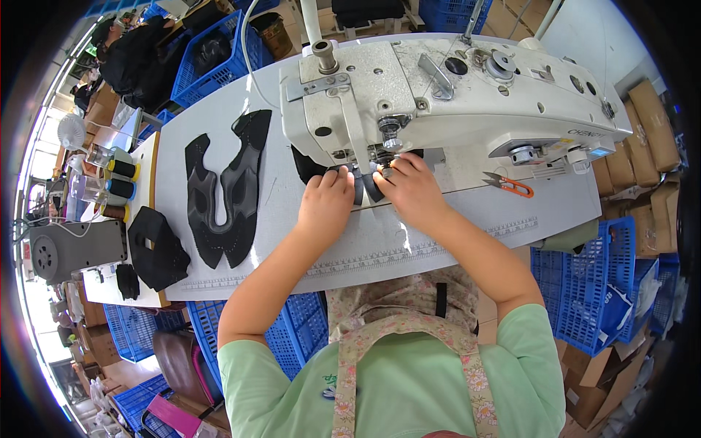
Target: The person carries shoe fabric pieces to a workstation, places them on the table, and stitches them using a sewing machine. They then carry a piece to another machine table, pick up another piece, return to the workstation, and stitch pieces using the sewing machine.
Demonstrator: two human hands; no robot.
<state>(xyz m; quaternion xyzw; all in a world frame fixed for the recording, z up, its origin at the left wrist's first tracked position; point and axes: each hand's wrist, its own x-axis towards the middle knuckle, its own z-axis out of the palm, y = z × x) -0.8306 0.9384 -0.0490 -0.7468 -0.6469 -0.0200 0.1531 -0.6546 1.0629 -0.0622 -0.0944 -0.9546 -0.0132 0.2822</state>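
A small black piece (pixel 374 188) lies under the needle end of the white sewing machine (pixel 438 80), between the person's two hands and partly hidden by them. The left hand (pixel 326 201) lies at its left side, fingers bent and close together, the fingertips near the presser foot. The right hand (pixel 412 188) is at its right, fingers bent, their tips against the piece beside the foot. Whether either hand pinches the piece or only presses it down, I cannot tell.

The machine stands on a pale grey table (pixel 285 204). Left of the hands lies a U-shaped black panel (pixel 237 197); to the right, a pair of orange-handled snips (pixel 517 187). Past the table's left end are thread spools (pixel 122 168) and a black stack (pixel 161 263). Blue crates (pixel 584 285) stand around the table, with brown packages (pixel 653 124) at the right.

A printed ruler scale (pixel 409 254) runs along the table's near edge. Dark lettering (pixel 584 133) marks the machine's arm, and a small print (pixel 330 387) sits on the green shirt (pixel 409 394).
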